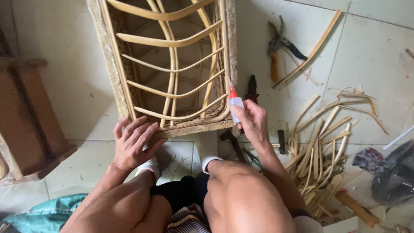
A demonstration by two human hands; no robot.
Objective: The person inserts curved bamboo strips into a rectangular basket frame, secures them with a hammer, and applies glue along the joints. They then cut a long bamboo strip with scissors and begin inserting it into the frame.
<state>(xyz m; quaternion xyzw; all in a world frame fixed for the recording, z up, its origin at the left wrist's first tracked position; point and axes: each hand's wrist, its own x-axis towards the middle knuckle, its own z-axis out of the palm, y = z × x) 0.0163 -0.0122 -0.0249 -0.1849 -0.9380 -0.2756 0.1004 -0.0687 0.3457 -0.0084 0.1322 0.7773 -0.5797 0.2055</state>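
Fingers of right hand around glue bottle — red tip up.

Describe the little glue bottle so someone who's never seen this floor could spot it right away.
Find the big rattan frame standing on the pale tiled floor. At its lower right corner, the right hand grips a small white glue bottle. Its red nozzle sets it apart from the dark pliers behind it.

The frame is smooth pale rattan cane with a rough, crusted wooden rim, the glue bottle is glossy white plastic with a red tip, the pruning shears are dull metal, and the floor is matt pale tile strewn with split cane strips.
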